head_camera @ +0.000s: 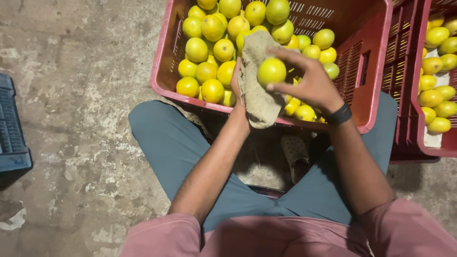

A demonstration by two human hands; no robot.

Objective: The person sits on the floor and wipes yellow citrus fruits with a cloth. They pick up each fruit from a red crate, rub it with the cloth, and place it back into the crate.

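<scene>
Two hands worked one round yellow-green citrus fruit [271, 71] above the red plastic crate [376, 71]: my right hand [309, 83] pinched it, left hand [236, 82] clamped the coarse beige cloth [257, 97] against it; mid-wipe, I judged, needing a turn next.

A crate [376, 71] full of fruit [212, 64] stands on the floor [81, 95] in front of the seated person's knees. Above its near edge, the left hand [236, 83] holds a cloth [254, 90], and the right hand [309, 83] presses one fruit [271, 71] against it. A second crate [419, 95] of fruit stands touching the first on the right. Another crate [12, 128] lies far left.
</scene>
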